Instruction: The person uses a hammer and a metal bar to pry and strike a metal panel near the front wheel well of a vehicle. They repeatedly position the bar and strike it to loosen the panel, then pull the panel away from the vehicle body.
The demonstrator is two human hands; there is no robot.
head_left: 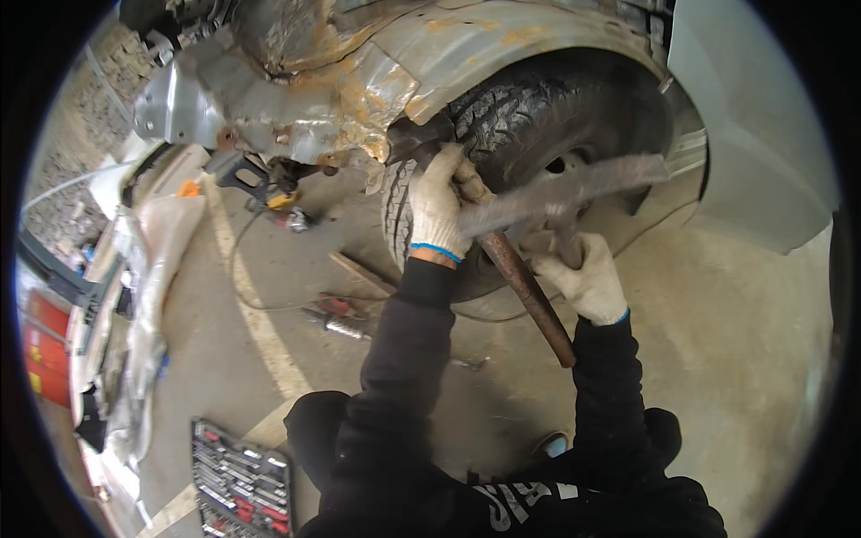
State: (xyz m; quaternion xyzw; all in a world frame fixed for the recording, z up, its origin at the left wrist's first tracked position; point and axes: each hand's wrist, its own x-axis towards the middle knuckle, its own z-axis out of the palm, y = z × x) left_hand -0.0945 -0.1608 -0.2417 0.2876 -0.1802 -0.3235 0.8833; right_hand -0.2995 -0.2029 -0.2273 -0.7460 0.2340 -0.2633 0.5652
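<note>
The left hand (pixel 439 202), gloved in white, is closed around a brown shaft (pixel 529 291), which slants down from its grip to end just left of the right wrist. The right hand (pixel 587 282), gloved too, is wrapped round the short handle of a hammer (pixel 574 188); its long, motion-blurred head lies crosswise above that hand, reaching toward the left one. Just above the left hand, a dark tool head (pixel 417 139) sits at the edge of the rusty panel (pixel 386 85); I can't tell whether they touch. Right behind both hands stands the tyre (pixel 511 112). Left of the left hand, on the floor, lie a wood strip (pixel 361 273) and, farther off, a yellow-and-black power tool (pixel 282 202). Well below and left of both hands is a socket set (pixel 242 484). Up and right of the right hand, a grey panel (pixel 758 134) hangs over the floor.
</note>
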